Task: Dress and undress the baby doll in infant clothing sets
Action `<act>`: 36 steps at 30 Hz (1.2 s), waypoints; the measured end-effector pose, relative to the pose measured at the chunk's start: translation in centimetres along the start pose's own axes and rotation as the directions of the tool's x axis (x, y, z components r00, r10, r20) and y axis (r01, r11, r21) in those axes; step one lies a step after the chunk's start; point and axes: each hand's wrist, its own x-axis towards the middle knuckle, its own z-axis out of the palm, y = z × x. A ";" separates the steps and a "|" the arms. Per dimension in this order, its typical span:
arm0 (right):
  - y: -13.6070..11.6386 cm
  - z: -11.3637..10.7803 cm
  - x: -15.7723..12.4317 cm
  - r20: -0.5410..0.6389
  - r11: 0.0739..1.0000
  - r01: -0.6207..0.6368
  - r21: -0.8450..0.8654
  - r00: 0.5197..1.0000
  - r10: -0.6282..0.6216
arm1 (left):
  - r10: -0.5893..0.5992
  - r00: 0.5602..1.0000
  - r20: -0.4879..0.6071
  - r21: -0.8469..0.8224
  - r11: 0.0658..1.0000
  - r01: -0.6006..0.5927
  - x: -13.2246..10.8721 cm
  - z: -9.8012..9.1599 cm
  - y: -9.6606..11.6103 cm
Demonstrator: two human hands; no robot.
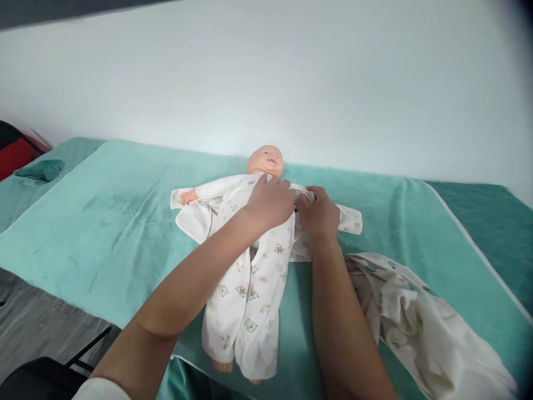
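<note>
A baby doll (268, 158) lies on its back in a white one-piece (250, 322) printed with small animals, its bare feet showing at the leg ends. Beneath its upper body a white baby shirt (194, 219) is spread open, one sleeve (350, 219) stretched out to the right. My left hand (272, 200) is across the doll's chest, fingers curled on the cloth by its shoulder. Close beside it, my right hand (320, 214) pinches bunched cloth around the doll's arm on that side. The fingertips and that doll arm are mostly hidden.
A teal cover (116, 222) drapes the padded table against a white wall (266, 78). Crumpled white baby clothing (420, 328) lies at the front right. A red and black bag (19, 153) sits at the far left, and a black chair (41, 378) stands below left.
</note>
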 end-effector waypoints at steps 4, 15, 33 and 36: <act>0.1 -0.5 0.0 0.046 1.000 0.026 -0.002 0.999 -0.026 | -0.045 0.981 0.187 0.084 0.996 0.030 4.2 1.0 2.4; 0.7 -0.8 0.6 0.089 0.998 -0.049 0.028 0.995 0.046 | -0.150 0.938 0.311 0.133 0.985 0.113 8.4 2.8 2.3; 3.4 -0.6 1.9 -0.038 0.911 -0.101 0.400 0.991 0.127 | -0.291 0.952 0.096 0.285 0.924 0.253 4.2 -3.7 -1.0; 4.1 0.3 2.7 -0.012 0.833 -0.122 0.539 0.988 0.153 | -0.290 0.951 0.104 0.275 0.928 0.253 3.8 -4.0 -1.0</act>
